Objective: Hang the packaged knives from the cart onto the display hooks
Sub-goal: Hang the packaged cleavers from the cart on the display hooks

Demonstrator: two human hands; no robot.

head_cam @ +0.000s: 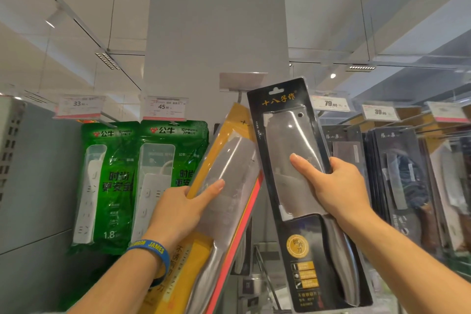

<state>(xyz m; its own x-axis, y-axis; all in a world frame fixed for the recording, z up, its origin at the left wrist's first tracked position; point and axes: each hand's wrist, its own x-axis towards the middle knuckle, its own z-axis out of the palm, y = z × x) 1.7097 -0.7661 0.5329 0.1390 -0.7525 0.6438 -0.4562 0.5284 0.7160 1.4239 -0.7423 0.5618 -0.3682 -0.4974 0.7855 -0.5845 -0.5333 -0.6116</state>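
Two knives are up at the rack at once. The left hand (183, 209), blue wristband (153, 250) on that wrist, pinches a long yellow-carded pack (221, 135) with a broad steel cleaver under clear film: thumb flat on the front, fingers out of sight behind. The pack leans right, and its top corner reaches the bare metal display hook (239, 95) under the blank white price-tag holder (242, 80). Whether it's threaded on, I can't tell.

The right hand (336, 186) grips a black blister pack (277, 99) holding a second steel cleaver. The thumb presses the clear bubble and the fingers wrap the right edge, at about mid-blade. It stands nearly upright, just right of the hook, and its hang slot (278, 90) at the top is free.

As for handling, I'd call these top-heavy for their thickness. There's real steel inside, on stiff card with a smooth, rather slippery plastic face. A grip at the blade, near the weight, looks right, because holding only the thin top tab would let the pack swing or bend the card. The slot is small, so the pack needs steering squarely onto the hook tip.

Green power-strip bags (109, 173) hang to the left, and dark knife packs (397, 173) to the right.
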